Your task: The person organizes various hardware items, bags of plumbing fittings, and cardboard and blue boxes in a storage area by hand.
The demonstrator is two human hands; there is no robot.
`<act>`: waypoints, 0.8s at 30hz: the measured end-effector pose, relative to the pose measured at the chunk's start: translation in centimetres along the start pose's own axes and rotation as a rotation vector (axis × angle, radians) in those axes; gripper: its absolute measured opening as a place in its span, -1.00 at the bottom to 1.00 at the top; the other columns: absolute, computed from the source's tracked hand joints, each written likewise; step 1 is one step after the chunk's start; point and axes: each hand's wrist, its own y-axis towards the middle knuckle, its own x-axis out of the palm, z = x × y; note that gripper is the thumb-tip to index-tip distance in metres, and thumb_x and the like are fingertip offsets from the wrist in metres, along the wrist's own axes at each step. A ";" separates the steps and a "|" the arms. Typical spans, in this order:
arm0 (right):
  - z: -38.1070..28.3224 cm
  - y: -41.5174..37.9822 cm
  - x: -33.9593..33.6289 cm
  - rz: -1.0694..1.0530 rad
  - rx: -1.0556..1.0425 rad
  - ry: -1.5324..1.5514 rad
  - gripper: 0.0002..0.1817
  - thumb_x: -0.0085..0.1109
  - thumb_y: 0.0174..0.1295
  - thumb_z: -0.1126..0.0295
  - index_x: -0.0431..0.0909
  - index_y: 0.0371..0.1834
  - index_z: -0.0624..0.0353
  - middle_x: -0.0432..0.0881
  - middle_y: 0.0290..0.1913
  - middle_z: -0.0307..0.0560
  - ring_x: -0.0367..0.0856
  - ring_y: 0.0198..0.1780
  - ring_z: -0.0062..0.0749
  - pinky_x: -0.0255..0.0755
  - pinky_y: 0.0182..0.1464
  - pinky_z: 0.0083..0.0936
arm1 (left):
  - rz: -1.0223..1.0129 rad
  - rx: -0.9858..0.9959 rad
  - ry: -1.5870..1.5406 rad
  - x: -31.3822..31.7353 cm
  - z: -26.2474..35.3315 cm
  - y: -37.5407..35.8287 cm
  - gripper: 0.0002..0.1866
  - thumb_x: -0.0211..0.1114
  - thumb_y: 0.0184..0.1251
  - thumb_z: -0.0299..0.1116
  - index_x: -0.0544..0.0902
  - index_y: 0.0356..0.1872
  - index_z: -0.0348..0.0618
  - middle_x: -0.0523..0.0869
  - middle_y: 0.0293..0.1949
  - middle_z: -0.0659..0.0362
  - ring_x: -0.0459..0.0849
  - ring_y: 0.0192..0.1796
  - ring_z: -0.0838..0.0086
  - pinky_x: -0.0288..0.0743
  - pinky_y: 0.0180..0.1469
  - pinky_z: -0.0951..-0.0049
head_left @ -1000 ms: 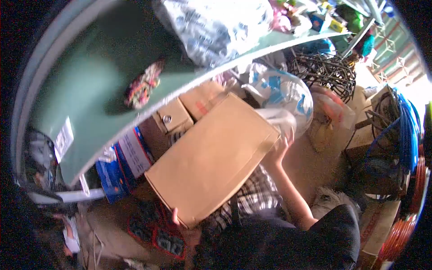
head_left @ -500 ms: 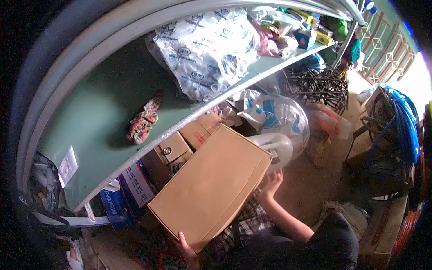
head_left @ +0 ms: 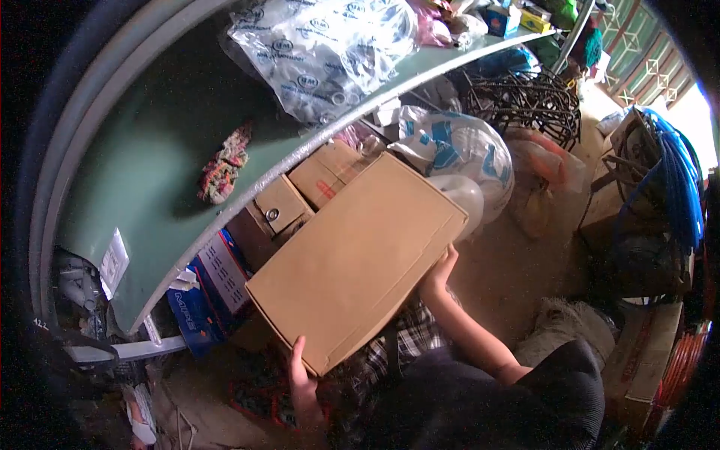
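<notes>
A closed brown cardboard box (head_left: 356, 262) is held tilted in front of my body, beside the edge of the green table. My left hand (head_left: 301, 375) grips its near left corner, with the thumb up along the side and the other fingers hidden beneath. At the box's right end, my right hand (head_left: 441, 271) is closed against the side; most of its fingers are behind the cardboard. The lid is plain, with a seam running near its right edge.
On the green table (head_left: 142, 187) lie a crumpled colourful cloth (head_left: 225, 166) and printed clear plastic bags (head_left: 322, 56). Below it are small cardboard boxes (head_left: 324, 174) and a blue box (head_left: 202, 307). Blue cable coils (head_left: 671, 176) hang at right, near black metal frames (head_left: 517, 105).
The cardboard box has risen in view, its right end moving up and to the right. My right hand has gone from spread fingers to gripping its side. The view has tilted down slightly.
</notes>
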 end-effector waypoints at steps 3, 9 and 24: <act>-1.4 0.5 -1.2 0.000 0.061 -0.076 -0.24 -0.24 0.09 -0.19 0.26 0.18 0.22 0.41 0.08 -0.03 0.34 0.08 -0.21 0.20 0.10 -0.37 | 0.095 -0.063 0.078 2.5 0.3 -1.2 -0.42 0.27 0.09 -0.27 0.32 0.16 -0.17 0.45 0.06 0.13 0.42 0.09 0.37 0.33 0.07 0.33; -3.9 -0.8 -2.9 -0.165 0.284 -0.024 -0.10 -0.13 0.05 -0.22 0.19 0.14 0.50 0.33 0.14 0.14 0.23 0.20 -0.15 0.04 0.27 -0.35 | -0.021 -0.064 0.072 0.9 -0.8 -0.2 -0.54 0.27 0.08 -0.29 0.43 0.01 -0.22 0.55 -0.09 0.13 0.54 -0.07 0.41 0.44 -0.09 0.34; -4.2 -2.2 2.6 -0.469 0.174 -0.685 -0.56 0.16 0.05 0.32 0.39 -0.02 0.32 0.54 -0.09 -0.05 0.47 -0.01 -0.37 0.30 0.08 -0.40 | -0.148 0.028 0.280 6.2 0.1 -2.7 -0.50 0.33 0.06 -0.35 0.37 0.02 -0.29 0.50 -0.07 0.10 0.48 -0.02 0.38 0.37 0.04 0.37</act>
